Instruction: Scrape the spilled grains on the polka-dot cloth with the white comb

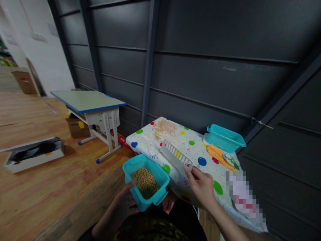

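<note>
While the left hand (pixel 125 198) is clasping the teal tub (pixel 157 170) by its side off the desk's (pixel 189 150) near edge | beans (pixel 144 179) are probably weighting it, favouring rim-and-base holds | right hand (pixel 202 186) is pinching a stiff-looking, probably light slotted rack (pixel 172 162) near that edge

Two hands (pixel 202 188) (pixel 126 200), two turquoise bins (pixel 159 169) (pixel 224 139)

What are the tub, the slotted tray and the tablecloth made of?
Tub: probably plastic, with a slight sheen, even teal colour and moulded rim.
Tray: likely rigid plastic, plain white, with thin, regular slots.
Tablecloth: perhaps vinyl or coated fabric; it looks smooth and printed, but no weave can be made out.
</note>
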`<state>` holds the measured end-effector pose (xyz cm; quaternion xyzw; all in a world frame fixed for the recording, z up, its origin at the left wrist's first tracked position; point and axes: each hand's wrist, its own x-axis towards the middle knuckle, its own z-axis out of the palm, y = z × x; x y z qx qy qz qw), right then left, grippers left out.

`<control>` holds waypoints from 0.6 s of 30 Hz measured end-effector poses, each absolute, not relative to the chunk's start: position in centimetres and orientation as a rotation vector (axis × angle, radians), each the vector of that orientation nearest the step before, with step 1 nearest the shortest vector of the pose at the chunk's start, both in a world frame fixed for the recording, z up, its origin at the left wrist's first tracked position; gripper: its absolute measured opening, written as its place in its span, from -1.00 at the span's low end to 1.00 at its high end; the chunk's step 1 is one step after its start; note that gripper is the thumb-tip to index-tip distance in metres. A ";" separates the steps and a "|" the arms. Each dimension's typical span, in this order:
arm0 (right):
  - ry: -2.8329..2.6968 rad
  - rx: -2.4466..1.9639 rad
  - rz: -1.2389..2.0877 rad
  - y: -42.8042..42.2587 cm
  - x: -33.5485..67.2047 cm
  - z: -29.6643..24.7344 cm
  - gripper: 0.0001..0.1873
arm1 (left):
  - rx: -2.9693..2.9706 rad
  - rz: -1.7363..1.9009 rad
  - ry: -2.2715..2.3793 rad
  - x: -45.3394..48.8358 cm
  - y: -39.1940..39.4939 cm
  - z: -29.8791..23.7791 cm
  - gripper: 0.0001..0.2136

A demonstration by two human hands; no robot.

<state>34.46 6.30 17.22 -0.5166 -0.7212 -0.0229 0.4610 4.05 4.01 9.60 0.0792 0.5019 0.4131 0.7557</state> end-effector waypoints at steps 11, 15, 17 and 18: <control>-1.943 -1.613 -0.282 18.2 36.4 16.7 -0.58 | 0.132 0.869 1.095 3.9 4.3 9.7 -0.33; -2.040 -1.571 -0.295 18.1 35.1 15.5 -0.65 | 0.098 0.884 1.071 3.9 4.2 9.3 -0.36; -2.045 -1.540 -0.303 18.0 34.5 15.4 -0.65 | 0.108 0.904 1.072 4.0 4.1 9.3 -0.37; -2.046 -1.528 -0.301 18.1 34.3 15.5 -0.65 | 0.118 0.911 1.076 4.1 4.0 9.3 -0.37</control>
